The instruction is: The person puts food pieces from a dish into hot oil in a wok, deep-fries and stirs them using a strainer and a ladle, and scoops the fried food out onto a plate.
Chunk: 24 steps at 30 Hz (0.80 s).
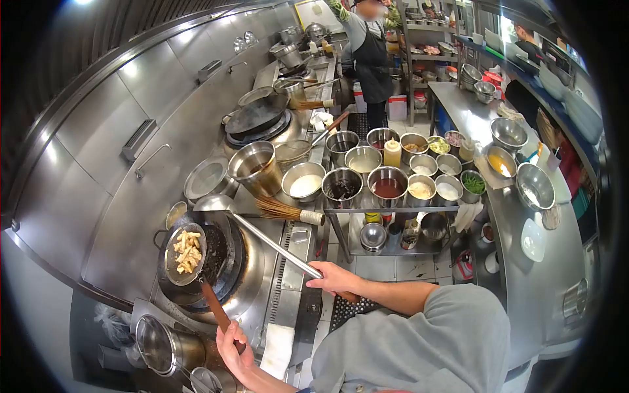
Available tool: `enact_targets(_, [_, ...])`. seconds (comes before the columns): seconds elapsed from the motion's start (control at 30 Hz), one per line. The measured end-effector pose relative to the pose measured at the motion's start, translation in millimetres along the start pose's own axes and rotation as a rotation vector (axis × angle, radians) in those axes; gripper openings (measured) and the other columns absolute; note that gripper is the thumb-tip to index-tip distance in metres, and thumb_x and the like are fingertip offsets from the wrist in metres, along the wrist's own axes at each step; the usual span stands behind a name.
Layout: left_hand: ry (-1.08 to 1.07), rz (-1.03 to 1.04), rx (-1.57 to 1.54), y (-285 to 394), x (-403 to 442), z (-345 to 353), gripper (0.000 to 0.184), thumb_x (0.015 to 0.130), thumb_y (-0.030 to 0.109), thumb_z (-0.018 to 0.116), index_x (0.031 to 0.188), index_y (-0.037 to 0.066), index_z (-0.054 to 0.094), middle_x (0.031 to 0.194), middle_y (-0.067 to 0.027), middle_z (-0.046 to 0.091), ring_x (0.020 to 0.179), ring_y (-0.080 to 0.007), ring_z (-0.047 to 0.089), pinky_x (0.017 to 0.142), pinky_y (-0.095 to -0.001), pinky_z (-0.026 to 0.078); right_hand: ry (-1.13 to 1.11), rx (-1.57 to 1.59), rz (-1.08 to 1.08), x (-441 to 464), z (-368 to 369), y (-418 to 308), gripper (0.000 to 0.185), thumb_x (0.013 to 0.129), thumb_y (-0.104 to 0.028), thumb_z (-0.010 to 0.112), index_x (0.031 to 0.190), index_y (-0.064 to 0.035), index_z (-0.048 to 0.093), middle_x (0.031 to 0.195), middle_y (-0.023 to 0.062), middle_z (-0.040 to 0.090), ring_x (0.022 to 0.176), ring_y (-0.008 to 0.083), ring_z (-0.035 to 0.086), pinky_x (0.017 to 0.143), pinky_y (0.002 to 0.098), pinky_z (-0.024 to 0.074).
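My left hand (234, 342) is closed round the brown wooden handle of a mesh strainer (195, 283). Pale golden fried pieces (189, 252) lie in the strainer, which is over a dark wok (219, 252) on the near burner. The fingers of my right hand (333, 278) are wrapped round the handle of a long metal ladle (275, 247). Its bowl (215, 204) is at the wok's far side, near a steel pot.
A brush (288, 211) lies beyond the burner, near a tall steel pot (255, 168). Several sauce and ingredient bowls cover a stand (400, 209) ahead. A steaming wok (257, 118) sits farther back. Another person (370, 62) in a dark apron stands in the aisle. A steel counter (458, 108) runs along the right.
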<state>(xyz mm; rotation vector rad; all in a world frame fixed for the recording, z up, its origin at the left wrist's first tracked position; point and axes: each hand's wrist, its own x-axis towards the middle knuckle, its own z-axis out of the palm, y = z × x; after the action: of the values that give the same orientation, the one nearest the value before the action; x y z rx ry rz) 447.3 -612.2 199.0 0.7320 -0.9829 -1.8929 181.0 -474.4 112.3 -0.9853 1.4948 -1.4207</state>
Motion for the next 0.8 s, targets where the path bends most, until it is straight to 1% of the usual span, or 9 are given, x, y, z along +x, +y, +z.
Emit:
enact_targets(0.07, [0.026, 0.0, 0.005, -3.4, -1.7, 9.9, 0.017, 0.083, -0.002, 0.058, 0.097, -0.001, 0.047, 0.076, -0.0028, 0.049, 0.056, -0.004, 0.04, 0.046, -0.0176, 0.034, -0.012, 0.02, 0.011, 7.2, -8.8, 0.7, 0.026, 0.086, -0.013, 0.063, 0.105, -0.0026, 0.049, 0.063, 0.001, 0.047, 0.038, 0.0093, 0.043, 0.035, 0.0265, 0.036])
enact_targets(0.17, [0.057, -0.002, 0.017, -8.6, -1.5, 21.5, 0.017, 0.082, -0.002, 0.06, 0.092, 0.002, 0.048, 0.072, -0.0012, 0.048, 0.054, -0.0043, 0.039, 0.044, -0.0186, 0.033, -0.002, 0.014, -0.019, 6.8, -20.5, -3.9, 0.026, 0.085, -0.018, 0.065, 0.096, -0.0016, 0.049, 0.06, 0.0028, 0.049, 0.039, 0.0105, 0.046, 0.036, 0.0278, 0.038])
enact_targets(0.23, [0.075, 0.011, 0.009, -13.4, -2.7, 26.7, 0.016, 0.082, -0.002, 0.06, 0.092, 0.002, 0.048, 0.071, -0.0011, 0.048, 0.054, -0.0043, 0.039, 0.044, -0.0188, 0.033, -0.029, 0.014, 0.001, 5.5, -27.5, -4.1, 0.025, 0.086, -0.014, 0.063, 0.103, -0.0025, 0.048, 0.062, 0.0013, 0.047, 0.038, 0.0095, 0.044, 0.035, 0.0269, 0.0362])
enact_targets(0.47, [0.074, 0.03, 0.001, -26.1, -3.9, 43.0, 0.017, 0.083, -0.003, 0.057, 0.097, 0.001, 0.048, 0.069, 0.0002, 0.045, 0.053, -0.0041, 0.038, 0.044, -0.0188, 0.033, -0.071, 0.012, 0.002, 6.5, -47.2, -7.1, 0.027, 0.087, -0.011, 0.062, 0.108, -0.0028, 0.049, 0.061, 0.0002, 0.047, 0.037, 0.0087, 0.043, 0.035, 0.0254, 0.0354])
enact_targets(0.57, [0.051, 0.053, -0.076, -26.7, -6.7, 47.0, 0.02, 0.084, -0.005, 0.054, 0.103, -0.001, 0.049, 0.067, 0.0015, 0.042, 0.053, -0.0037, 0.037, 0.044, -0.0191, 0.031, -0.061, 0.061, 0.016, 9.8, -50.2, 1.1, 0.026, 0.084, -0.014, 0.065, 0.103, -0.003, 0.051, 0.059, 0.0003, 0.047, 0.039, 0.0087, 0.044, 0.034, 0.0259, 0.0359])
enact_targets(0.6, [0.12, 0.036, -0.036, -24.7, -9.6, 48.8, 0.02, 0.084, -0.004, 0.055, 0.103, -0.001, 0.049, 0.067, 0.0016, 0.042, 0.053, -0.0035, 0.037, 0.043, -0.0192, 0.029, -0.055, 0.093, 0.035, 8.5, -49.6, -3.1, 0.027, 0.084, -0.013, 0.065, 0.104, -0.0032, 0.051, 0.059, -0.0002, 0.047, 0.039, 0.0083, 0.044, 0.034, 0.0254, 0.0353])
enact_targets(0.67, [0.099, 0.042, -0.122, -22.9, -19.7, 51.5, 0.023, 0.084, -0.003, 0.057, 0.106, 0.0, 0.049, 0.072, -0.0002, 0.046, 0.054, -0.0035, 0.038, 0.042, -0.0194, 0.03, -0.064, 0.128, 0.067, 4.7, -50.8, -16.5, 0.028, 0.083, -0.012, 0.065, 0.106, -0.0034, 0.051, 0.059, -0.0009, 0.047, 0.039, 0.0077, 0.043, 0.034, 0.0247, 0.0346])
enact_targets(0.7, [0.17, 0.047, -0.152, -21.5, -24.4, 54.7, 0.023, 0.084, -0.003, 0.055, 0.106, 0.0, 0.047, 0.075, -0.0017, 0.047, 0.054, -0.0039, 0.039, 0.042, -0.0191, 0.03, -0.07, 0.135, 0.08, 4.0, -49.9, -18.8, 0.028, 0.083, -0.011, 0.065, 0.106, -0.0033, 0.051, 0.059, -0.0012, 0.047, 0.039, 0.0074, 0.043, 0.034, 0.0243, 0.0345])
enact_targets(0.8, [-0.018, 0.079, -0.397, -29.9, -8.7, 34.1, 0.016, 0.087, -0.002, 0.051, 0.103, -0.002, 0.046, 0.074, -0.0024, 0.046, 0.052, -0.0053, 0.037, 0.042, -0.0201, 0.031, -0.073, 0.151, 0.059, 11.8, -45.5, -12.2, 0.028, 0.084, -0.008, 0.063, 0.108, -0.0023, 0.05, 0.057, -0.0016, 0.046, 0.039, 0.0071, 0.043, 0.034, 0.024, 0.0348])
